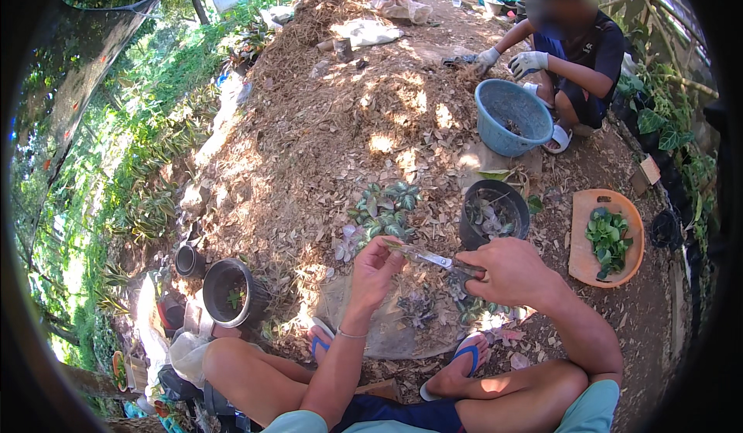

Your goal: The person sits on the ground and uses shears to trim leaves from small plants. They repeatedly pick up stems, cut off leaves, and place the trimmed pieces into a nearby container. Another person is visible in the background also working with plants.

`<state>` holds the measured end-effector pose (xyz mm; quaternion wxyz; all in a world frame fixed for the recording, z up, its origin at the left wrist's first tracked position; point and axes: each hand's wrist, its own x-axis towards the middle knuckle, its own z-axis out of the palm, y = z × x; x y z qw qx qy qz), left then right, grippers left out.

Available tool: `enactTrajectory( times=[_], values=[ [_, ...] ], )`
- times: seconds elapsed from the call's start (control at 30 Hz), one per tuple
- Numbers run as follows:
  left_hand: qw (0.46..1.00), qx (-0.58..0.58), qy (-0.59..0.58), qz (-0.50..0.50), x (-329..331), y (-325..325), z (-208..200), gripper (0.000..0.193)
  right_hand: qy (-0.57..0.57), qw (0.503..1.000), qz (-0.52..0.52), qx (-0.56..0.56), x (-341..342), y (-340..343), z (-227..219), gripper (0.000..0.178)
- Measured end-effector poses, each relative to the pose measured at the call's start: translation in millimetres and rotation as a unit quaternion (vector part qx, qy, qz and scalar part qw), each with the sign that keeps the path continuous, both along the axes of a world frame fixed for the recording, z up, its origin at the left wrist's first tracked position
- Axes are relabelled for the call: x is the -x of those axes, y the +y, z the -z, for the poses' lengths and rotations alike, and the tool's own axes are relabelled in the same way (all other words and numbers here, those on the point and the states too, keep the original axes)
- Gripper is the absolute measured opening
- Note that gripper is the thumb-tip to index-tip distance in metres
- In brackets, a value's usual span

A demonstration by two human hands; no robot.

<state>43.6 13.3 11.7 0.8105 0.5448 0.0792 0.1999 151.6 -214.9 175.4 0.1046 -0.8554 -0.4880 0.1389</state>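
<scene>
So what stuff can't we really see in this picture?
All in the head view:
Silver tool: the right hand covers its grip end.
Green piece: too small to name, partly covered by the left hand's fingers.
Blue tub: shade blurs what lies inside.
Orange tray: green leaves hide part of its floor.

left hand (376, 267) pinches near the curled right hand (507, 272).
</scene>
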Motion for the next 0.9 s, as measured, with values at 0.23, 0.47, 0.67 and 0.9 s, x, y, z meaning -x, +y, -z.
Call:
enactTrajectory(
  times=[0.23, 0.47, 0.67, 0.9],
  values=[
    [1.0, 0.001, 0.002, 0.003, 0, 0, 2, 0.017, 0.053, 0.998, 0.01, 0.033, 0, 3, -4, 0.039],
    [1.0, 0.014, 0.008, 0.009, 0, 0, 3, 0.014, 0.041, 0.996, -0.001, 0.083, -4, 0, 3, 0.041],
    [0.997, 0.012, 0.081, -0.002, 0, 1, -9, 0.009, 0.059, 0.988, 0.003, 0.141, -22, -13, 25, 0.038],
    [0.984, -0.096, 0.147, -0.004, -6, -10, -4, 0.012, 0.413, 0.882, 0.174, -0.145, -30, -3, 72, 0.035]
  ],
)
